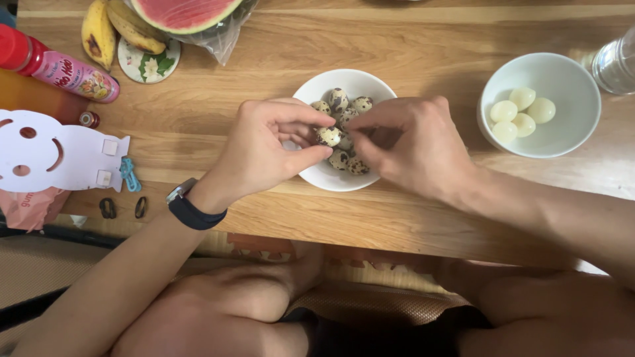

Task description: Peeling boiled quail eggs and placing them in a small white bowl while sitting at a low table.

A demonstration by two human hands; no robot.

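A person's left hand (264,149) pinches a speckled quail egg (328,136) between thumb and fingers, its grip narrow and closed around the shell, directly above a white bowl (311,89) of unpeeled speckled eggs (345,106) at the middle of the wooden bench (410,53). The right hand (410,142) meets it from the other side, fingertips drawn together and touching the same egg; how firmly that grip closes cannot be told. A dark wristwatch (192,208) bands the left wrist. To the right, well apart, a second white bowl (569,82) holds four pale peeled eggs (522,111), with a clear glass (618,63) just beyond. At upper left lie bananas (109,26), wrapped cut watermelon (188,13), a pink bottle (63,69) and a white smiling cut-out (53,152).
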